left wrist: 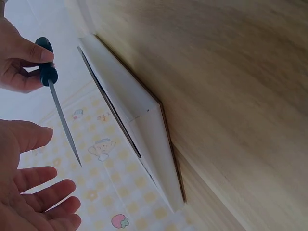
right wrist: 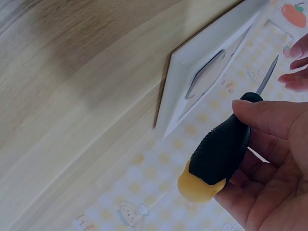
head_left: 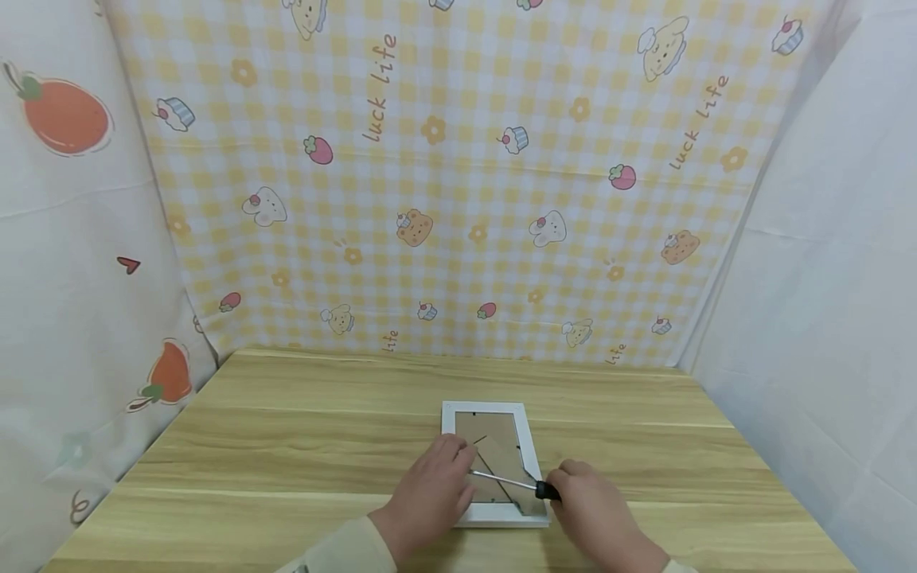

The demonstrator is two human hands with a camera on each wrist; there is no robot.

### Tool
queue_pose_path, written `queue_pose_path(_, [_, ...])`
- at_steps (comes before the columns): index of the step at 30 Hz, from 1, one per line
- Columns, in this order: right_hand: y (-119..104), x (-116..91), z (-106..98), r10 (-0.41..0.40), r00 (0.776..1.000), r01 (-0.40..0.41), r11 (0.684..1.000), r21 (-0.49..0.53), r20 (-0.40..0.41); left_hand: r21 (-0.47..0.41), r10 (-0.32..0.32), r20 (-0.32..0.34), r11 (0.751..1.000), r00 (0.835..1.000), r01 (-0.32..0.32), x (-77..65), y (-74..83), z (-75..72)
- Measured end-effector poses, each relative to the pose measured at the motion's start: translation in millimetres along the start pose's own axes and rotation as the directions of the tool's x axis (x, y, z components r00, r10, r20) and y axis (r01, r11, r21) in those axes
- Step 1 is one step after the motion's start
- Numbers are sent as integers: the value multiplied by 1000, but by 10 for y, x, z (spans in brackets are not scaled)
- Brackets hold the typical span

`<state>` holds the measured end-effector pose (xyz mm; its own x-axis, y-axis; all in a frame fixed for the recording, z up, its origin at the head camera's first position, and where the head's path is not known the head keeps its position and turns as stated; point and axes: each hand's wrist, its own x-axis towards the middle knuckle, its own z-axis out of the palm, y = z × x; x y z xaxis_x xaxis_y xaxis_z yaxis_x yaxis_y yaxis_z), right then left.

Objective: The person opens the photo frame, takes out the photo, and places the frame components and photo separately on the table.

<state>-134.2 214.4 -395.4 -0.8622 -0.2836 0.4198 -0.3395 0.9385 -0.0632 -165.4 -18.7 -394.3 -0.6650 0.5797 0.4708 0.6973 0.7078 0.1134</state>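
Observation:
A white picture frame lies face down on the wooden table, its brown backing board showing. At the near right corner the board looks raised out of the frame's recess. My right hand grips a screwdriver by its black handle with a yellow end, thumb along the handle. The shaft points left above the board, its tip apart from the frame in the wrist views. My left hand is over the frame's left side, fingers loosely bent and holding nothing; the shaft's tip is close to it.
The wooden tabletop stretches around the frame. A yellow checked cloth hangs behind the table, with white cloths at the left and right sides.

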Motion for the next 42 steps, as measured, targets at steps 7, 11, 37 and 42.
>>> queue_pose_path(7, [-71,47,5,-42,999,42,999,-3,22,-15,-8,60,1000,998,9,34,39,36])
queue_pose_path(11, [-118,65,-2,-56,998,56,998,-5,25,-9,2,68,1000,998,-2,55,58,64])
queue_pose_path(37, [-264,100,-11,-109,994,109,993,44,-6,8,49,105,999,993,-50,65,57,175])
queue_pose_path(42, [-259,103,21,-123,992,123,990,64,-13,-22,70,98,997,993,-68,49,35,176])
